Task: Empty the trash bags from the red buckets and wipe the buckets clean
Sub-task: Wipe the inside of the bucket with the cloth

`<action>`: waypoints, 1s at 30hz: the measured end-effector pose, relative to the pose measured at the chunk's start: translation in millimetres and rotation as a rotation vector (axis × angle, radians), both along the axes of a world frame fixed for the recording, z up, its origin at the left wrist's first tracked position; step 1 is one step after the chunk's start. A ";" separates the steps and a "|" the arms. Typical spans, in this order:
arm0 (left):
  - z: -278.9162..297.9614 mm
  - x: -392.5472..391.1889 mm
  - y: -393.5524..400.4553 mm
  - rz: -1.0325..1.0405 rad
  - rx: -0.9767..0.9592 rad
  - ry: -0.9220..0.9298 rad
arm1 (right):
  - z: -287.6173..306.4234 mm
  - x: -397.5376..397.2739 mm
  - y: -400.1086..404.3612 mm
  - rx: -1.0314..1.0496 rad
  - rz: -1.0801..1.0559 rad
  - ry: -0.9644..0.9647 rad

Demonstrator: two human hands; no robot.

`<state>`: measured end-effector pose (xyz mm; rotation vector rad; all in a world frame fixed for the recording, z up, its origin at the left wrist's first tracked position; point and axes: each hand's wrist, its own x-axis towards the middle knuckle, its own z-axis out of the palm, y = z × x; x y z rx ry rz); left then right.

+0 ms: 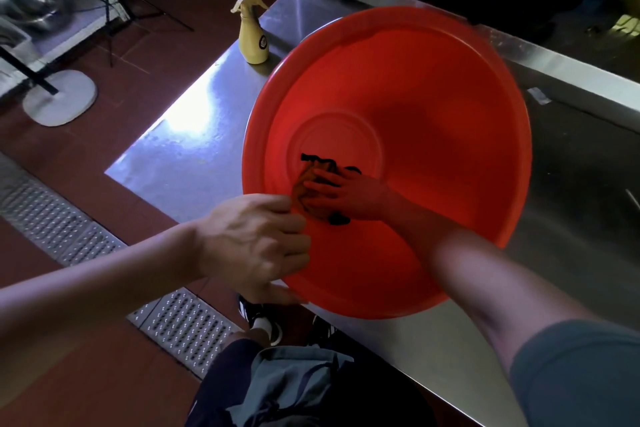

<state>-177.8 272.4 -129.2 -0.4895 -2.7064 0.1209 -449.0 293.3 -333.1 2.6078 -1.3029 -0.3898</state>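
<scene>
Red bucket (pixel 433 107), frame centre: no bag inside, so emptying looks done. We're mid-wipe w/ right hand (pixel 349 196) pressing cloth (pixel 306 180); left hand (pixel 256 243) grips near rim.

A yellow plastic spray bottle (pixel 254 35) is standing just beyond the wide red plastic bucket (pixel 433 87), blocking that side; bare steel counter (pixel 180 146) is lying open left of the bucket.

Left hand (pixel 256 239) curled, gripping (thumb underneath); right hand (pixel 346 196) reaching forward, fingers spread flat, pressing.
</scene>
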 end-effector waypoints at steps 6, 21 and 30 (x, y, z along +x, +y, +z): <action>-4.4 0.9 4.3 0.002 0.009 0.003 | -24.6 4.9 -5.6 -0.214 0.013 -0.045; -2.0 3.9 0.1 0.015 0.067 -0.025 | 5.8 49.4 -67.1 -0.190 -0.474 -0.487; 0.0 10.8 -9.7 0.043 0.064 -0.049 | 24.8 16.7 -83.5 -0.118 -0.835 -0.616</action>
